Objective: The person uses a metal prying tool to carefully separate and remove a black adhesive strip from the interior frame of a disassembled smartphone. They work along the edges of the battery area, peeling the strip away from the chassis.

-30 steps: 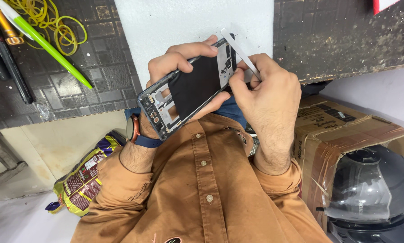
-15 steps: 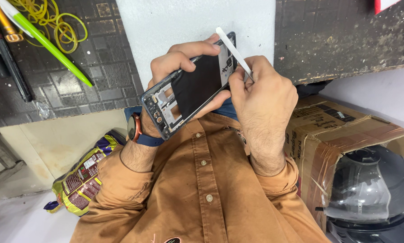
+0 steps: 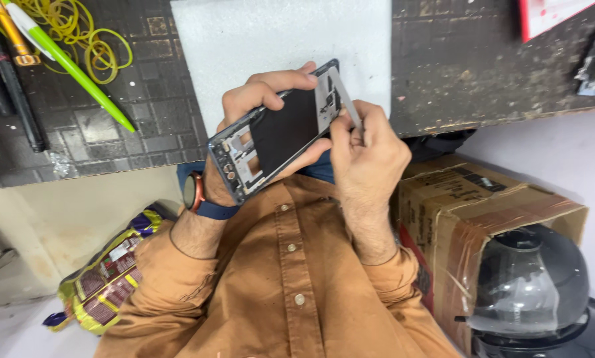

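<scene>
Phone frame [image 3: 281,132] clamped in left hand [image 3: 258,99] grip | right hand [image 3: 367,149] grip pinches white pry tool [image 3: 344,93] against its top edge

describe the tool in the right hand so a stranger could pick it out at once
Start at the white foam sheet on the dark workbench. Just in front of it the left hand cradles an opened phone frame. The right hand pinches a thin pale pry tool against its top end, far slimmer than the green pen.
</scene>
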`<state>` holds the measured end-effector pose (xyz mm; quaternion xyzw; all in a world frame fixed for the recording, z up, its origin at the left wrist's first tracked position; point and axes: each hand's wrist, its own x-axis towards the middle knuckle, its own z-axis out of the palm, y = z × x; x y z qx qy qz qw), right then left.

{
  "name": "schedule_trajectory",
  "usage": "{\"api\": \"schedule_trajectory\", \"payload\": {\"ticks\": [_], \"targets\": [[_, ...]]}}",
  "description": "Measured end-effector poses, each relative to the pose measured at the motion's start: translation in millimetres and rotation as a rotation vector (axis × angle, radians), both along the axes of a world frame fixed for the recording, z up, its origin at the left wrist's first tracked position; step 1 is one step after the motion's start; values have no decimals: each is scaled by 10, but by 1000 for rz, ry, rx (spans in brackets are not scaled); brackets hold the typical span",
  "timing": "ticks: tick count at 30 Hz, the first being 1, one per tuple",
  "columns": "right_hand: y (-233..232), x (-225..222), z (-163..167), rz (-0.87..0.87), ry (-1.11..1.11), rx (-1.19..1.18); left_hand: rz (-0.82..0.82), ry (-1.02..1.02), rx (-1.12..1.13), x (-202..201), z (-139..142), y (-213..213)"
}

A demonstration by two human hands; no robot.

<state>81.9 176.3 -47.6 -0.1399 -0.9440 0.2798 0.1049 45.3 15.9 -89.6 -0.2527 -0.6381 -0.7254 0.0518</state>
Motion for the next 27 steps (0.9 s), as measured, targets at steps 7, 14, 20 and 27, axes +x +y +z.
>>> {"api": "schedule_trajectory", "payload": {"ticks": [7, 14, 20, 27], "targets": [[51, 61, 85, 7, 86, -45, 9, -25, 51, 68, 157, 48], [75, 59, 144, -62, 11, -257, 26, -47, 178, 84, 185, -11], [135, 65, 112, -22, 68, -358, 51, -76, 184, 106, 244, -95], [101, -35, -96, -11, 148, -323, 32, -112, 276, -25, 137, -194]]}}
